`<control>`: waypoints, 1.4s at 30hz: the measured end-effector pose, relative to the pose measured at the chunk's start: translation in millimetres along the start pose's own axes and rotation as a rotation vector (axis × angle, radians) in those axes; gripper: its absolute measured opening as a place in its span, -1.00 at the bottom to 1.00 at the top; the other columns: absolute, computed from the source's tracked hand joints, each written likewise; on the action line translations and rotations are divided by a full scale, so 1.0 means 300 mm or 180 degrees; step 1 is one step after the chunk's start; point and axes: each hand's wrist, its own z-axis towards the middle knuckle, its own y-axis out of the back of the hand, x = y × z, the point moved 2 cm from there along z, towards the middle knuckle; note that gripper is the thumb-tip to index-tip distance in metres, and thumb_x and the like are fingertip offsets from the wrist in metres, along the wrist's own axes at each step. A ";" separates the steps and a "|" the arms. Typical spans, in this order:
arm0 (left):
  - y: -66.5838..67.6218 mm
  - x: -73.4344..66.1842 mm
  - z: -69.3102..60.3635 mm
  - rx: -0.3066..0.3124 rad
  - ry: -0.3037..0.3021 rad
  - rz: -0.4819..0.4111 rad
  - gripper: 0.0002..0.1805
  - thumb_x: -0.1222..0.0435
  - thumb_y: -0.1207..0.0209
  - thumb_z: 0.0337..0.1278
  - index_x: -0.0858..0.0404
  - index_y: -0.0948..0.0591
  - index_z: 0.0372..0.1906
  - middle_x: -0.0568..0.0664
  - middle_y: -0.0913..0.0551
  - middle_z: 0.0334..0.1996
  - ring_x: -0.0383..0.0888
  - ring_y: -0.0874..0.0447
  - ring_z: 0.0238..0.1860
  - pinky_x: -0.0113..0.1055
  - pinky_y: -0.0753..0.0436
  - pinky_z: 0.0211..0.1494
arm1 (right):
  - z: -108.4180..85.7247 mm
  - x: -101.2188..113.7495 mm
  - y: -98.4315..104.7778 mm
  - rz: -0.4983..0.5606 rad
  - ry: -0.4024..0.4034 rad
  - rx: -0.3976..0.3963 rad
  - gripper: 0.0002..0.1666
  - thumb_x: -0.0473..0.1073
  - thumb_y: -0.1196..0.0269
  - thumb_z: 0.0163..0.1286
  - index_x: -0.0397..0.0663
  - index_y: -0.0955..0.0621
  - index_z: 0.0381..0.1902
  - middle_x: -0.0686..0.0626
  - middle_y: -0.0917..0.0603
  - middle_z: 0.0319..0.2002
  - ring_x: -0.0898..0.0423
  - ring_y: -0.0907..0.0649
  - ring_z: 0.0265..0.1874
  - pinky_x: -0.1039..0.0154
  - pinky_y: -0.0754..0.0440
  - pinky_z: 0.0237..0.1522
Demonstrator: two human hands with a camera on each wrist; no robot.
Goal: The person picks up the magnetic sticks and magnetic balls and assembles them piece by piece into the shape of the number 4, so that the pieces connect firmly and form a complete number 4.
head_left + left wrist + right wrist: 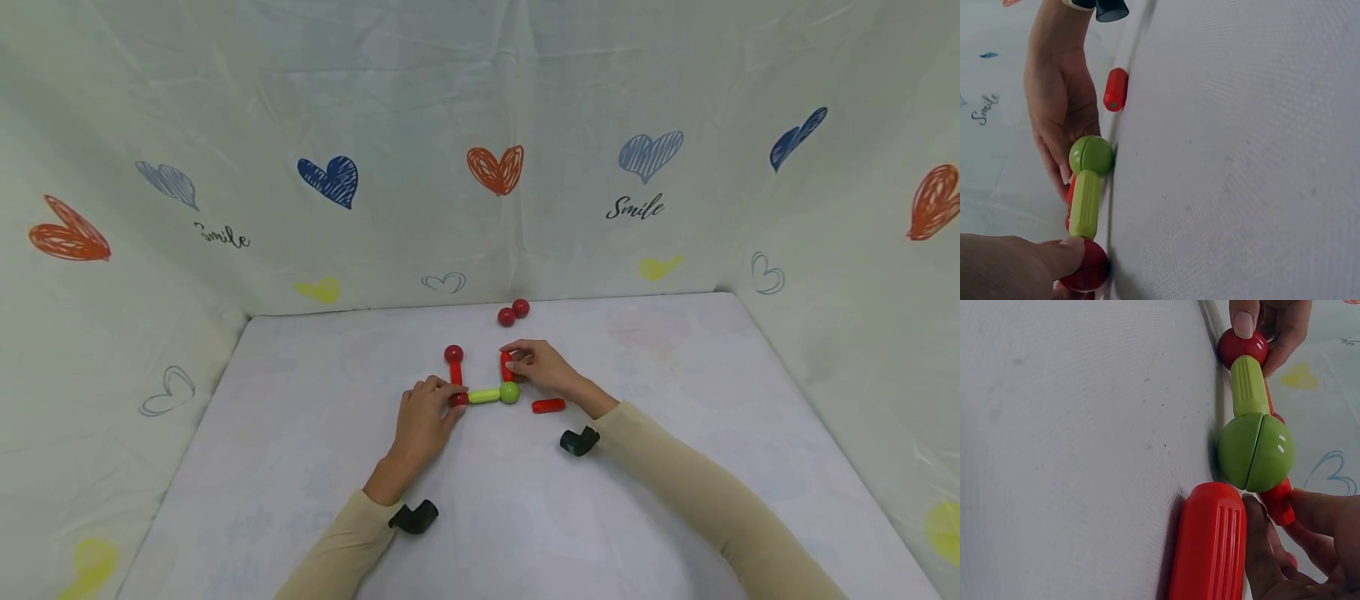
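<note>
My left hand (426,421) pinches a dark red ball (459,400) at the near left corner of a joined shape. From that ball a red rod (456,372) runs back to another red ball (453,354), and a yellow-green rod (484,396) runs right to a green ball (509,392). My right hand (546,367) pinches a red rod (506,367) standing back from the green ball; in the right wrist view this rod (1280,503) meets the green ball (1255,452), partly hidden behind it.
A loose red rod (548,406) lies on the table (480,517) to the right of the green ball. Two red balls (506,317) sit together near the table's back edge. Behind rises a white curtain (405,100) printed with hearts.
</note>
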 end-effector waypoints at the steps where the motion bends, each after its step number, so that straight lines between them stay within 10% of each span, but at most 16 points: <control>1: 0.000 0.000 -0.001 -0.0021 -0.0022 0.0009 -0.66 0.29 -0.49 0.22 0.13 -0.80 0.10 0.04 -0.66 -0.09 0.02 -0.57 -0.05 0.01 -0.53 0.14 | 0.000 -0.001 0.002 -0.0001 0.0006 0.0006 -0.57 -0.32 -0.23 0.57 -0.27 -0.60 0.34 -0.25 -0.70 0.05 -0.04 -0.71 -0.06 0.19 -0.73 0.04; 18: -0.061 -0.094 0.035 -0.0111 -0.0591 0.0078 -0.65 0.23 -0.50 0.23 0.14 -0.78 0.10 0.01 -0.68 0.00 0.05 -0.53 0.12 0.03 -0.52 0.26 | -0.024 -0.018 0.032 0.0014 0.0103 -0.0029 -0.56 -0.34 -0.23 0.55 -0.28 -0.58 0.33 -0.21 -0.73 -0.03 0.04 -0.76 -0.17 0.21 -0.74 0.00; 42: -0.120 -0.170 0.096 0.0124 -0.0428 0.0378 -0.61 0.11 -0.51 0.20 0.07 -0.79 0.11 -0.04 -0.76 -0.03 -0.04 -0.56 0.06 -0.08 -0.52 0.20 | 0.061 -0.036 0.151 0.0125 0.0164 -0.0628 -0.59 -0.38 -0.21 0.54 -0.40 -0.57 0.29 -0.35 -0.72 -0.01 -0.15 -0.80 -0.15 0.11 -0.78 -0.01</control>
